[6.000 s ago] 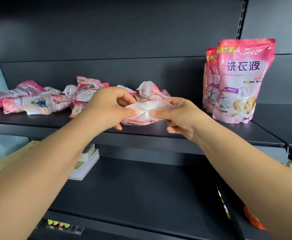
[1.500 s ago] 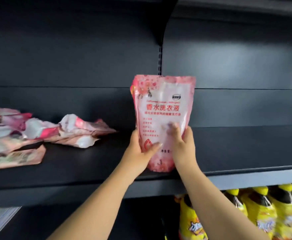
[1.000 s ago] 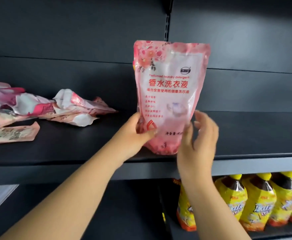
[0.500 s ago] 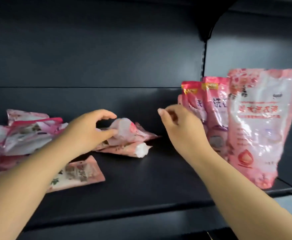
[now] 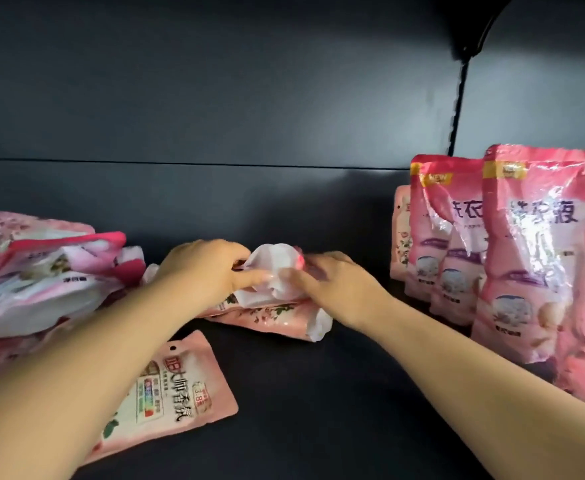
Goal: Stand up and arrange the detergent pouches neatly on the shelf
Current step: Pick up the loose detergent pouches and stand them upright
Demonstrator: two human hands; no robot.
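Both my hands meet on a crumpled pink-and-white pouch [image 5: 273, 269] lying on top of another flat pouch [image 5: 277, 317] in the middle of the dark shelf [image 5: 336, 393]. My left hand [image 5: 204, 271] grips its left side with thumb and fingers. My right hand [image 5: 336, 289] holds its right side, fingers curled over it. Several pink pouches [image 5: 526, 258] stand upright in a row at the right. A loose heap of pouches [image 5: 48, 275] lies at the left. One flat pouch [image 5: 173, 386] lies near the front, partly under my left forearm.
The dark back panel [image 5: 214, 98] of the shelf unit rises behind everything. A vertical slotted upright [image 5: 457, 109] divides the bays at the right. Bare shelf surface shows between the flat pouches and the standing row.
Since half a second ago both hands have come together and taken hold of the crumpled pouch in the middle. The view has shifted slightly left; the upright pouches stay standing at the right.
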